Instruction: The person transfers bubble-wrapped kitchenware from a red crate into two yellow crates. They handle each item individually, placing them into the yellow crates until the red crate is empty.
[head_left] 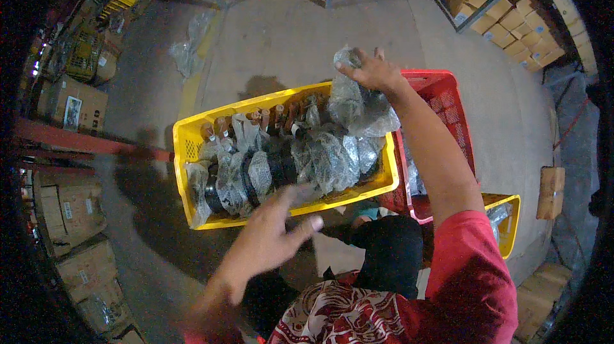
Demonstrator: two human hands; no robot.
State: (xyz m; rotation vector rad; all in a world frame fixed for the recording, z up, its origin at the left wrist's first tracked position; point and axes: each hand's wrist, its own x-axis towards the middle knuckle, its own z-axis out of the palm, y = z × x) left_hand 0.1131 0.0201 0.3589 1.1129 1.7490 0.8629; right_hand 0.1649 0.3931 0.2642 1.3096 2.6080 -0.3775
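Observation:
A yellow plastic crate (291, 211) holds a row of bubble-wrapped pieces (256, 177), set side by side. Dark rounded parts show between the wraps, and brown rod-like ends (279, 113) stick up along the far side; their exact kind I cannot make out. At the crate's far right corner my right hand (377, 74) grips the top of a bubble-wrapped piece (358, 107), its lower part over the crate's right end. The wrapping hides what is inside. My left hand (272, 229), slightly blurred, hovers at the near rim with fingers stretched and thumb apart, holding nothing.
A red crate (441, 78) stands against the yellow one's right end, with a smaller yellow crate (508, 241) beyond. Loose clear plastic (192, 43) lies on the floor. Cardboard boxes line the left side (70, 206) and the right rack (518, 30).

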